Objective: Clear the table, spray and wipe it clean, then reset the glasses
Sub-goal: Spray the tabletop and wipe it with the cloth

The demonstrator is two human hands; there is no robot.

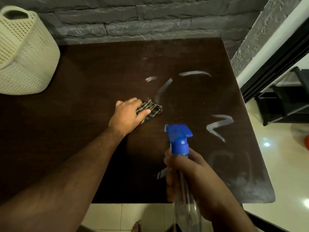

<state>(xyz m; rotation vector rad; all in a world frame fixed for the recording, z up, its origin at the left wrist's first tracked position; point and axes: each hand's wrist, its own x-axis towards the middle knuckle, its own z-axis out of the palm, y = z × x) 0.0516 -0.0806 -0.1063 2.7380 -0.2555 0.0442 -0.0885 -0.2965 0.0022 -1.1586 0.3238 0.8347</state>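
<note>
L hand grips checked cloth on table; R hand wraps spray bottle.

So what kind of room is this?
Probably a room in a home: a dark wooden table against a grey stone-look wall, a cream laundry-style basket, and a glossy tiled floor.

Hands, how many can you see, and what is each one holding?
2. The left hand presses a checked cloth on the table. The right hand grips the spray bottle nearer the camera.
</note>
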